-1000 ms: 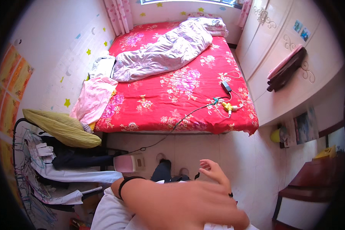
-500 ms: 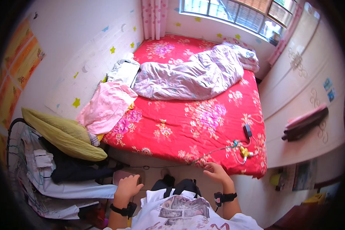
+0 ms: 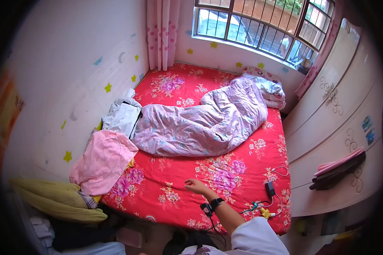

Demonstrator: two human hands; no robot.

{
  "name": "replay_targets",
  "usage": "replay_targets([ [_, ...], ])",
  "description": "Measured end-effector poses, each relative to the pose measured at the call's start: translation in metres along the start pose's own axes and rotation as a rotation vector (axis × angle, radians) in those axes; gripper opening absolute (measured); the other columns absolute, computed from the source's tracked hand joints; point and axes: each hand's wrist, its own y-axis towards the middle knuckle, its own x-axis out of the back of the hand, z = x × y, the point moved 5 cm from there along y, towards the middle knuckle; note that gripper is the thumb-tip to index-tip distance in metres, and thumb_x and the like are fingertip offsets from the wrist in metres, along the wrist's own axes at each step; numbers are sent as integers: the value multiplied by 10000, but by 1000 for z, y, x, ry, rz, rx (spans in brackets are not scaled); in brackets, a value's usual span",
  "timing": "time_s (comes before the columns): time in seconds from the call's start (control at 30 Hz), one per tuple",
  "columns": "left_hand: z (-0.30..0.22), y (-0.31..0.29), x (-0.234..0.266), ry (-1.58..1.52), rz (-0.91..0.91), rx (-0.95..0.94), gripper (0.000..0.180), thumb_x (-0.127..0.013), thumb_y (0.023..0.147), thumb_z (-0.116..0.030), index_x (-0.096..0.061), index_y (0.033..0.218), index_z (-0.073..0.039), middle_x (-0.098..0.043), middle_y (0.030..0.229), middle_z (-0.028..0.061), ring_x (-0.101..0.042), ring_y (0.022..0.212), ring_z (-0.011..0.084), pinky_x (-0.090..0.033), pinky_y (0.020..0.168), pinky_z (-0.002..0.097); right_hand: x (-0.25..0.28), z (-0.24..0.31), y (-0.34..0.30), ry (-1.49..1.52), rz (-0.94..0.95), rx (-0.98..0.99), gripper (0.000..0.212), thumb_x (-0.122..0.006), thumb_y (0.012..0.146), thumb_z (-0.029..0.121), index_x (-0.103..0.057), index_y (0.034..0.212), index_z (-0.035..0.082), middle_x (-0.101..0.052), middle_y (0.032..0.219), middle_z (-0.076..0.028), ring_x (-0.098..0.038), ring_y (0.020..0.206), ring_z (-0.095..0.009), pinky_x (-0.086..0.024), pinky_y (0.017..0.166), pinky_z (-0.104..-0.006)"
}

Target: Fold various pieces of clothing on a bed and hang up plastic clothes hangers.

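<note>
My right hand (image 3: 195,186) is held out over the red flowered bed sheet (image 3: 161,168), its fingers loosely stretched and nothing in them. Whether it touches the sheet I cannot tell. Beyond it lies a bunched lilac quilt (image 3: 195,127), stretching across the bed and apart from the hand. To the hand's left, at the bed's edge, a pink cloth (image 3: 104,159) is heaped beside folded pale clothes (image 3: 122,114). On the right, a black power adapter (image 3: 270,188) with cables rests near a yellow plug piece (image 3: 266,213). My left hand is out of sight.
A pillow (image 3: 266,91) sits at the far right corner under a barred window (image 3: 259,32). A pale wardrobe (image 3: 323,140) with cloths hanging from it lines the right side. An olive cushion (image 3: 59,202) and piled clothes (image 3: 83,236) stand at the near left.
My right hand has reached forward and left over the bed. My left hand has dropped out of view. The view has tilted up, showing more of the window.
</note>
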Motion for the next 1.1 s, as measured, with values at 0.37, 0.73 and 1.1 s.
replay_targets([
  [0.37,-9,-69,-138,-689,-217,333,251,-568,909,-161,-570,1115,-16,-643,936,104,-610,847,180,-504,726,301,15,-129,214,420,-178,-297,388,-711,810,293,-581,1081,48,-592,710,-22,-533,526,-106,-391,402,-247],
  [0.73,-34,-156,-221,-919,-96,691,349,-541,930,-357,-612,1155,-99,-663,818,81,-616,706,170,-510,725,353,21,-199,329,213,-304,-263,548,-615,835,450,-471,1256,128,-565,1201,-59,-578,921,-194,-441,682,-382],
  [1.1,-134,-125,-108,-866,-439,760,264,-556,903,-262,-625,1039,-47,-672,891,91,-628,820,179,-486,739,310,-129,-190,111,-886,125,284,807,-675,732,359,-324,1379,28,-277,1440,-238,-274,1318,-417,-269,1081,-513],
])
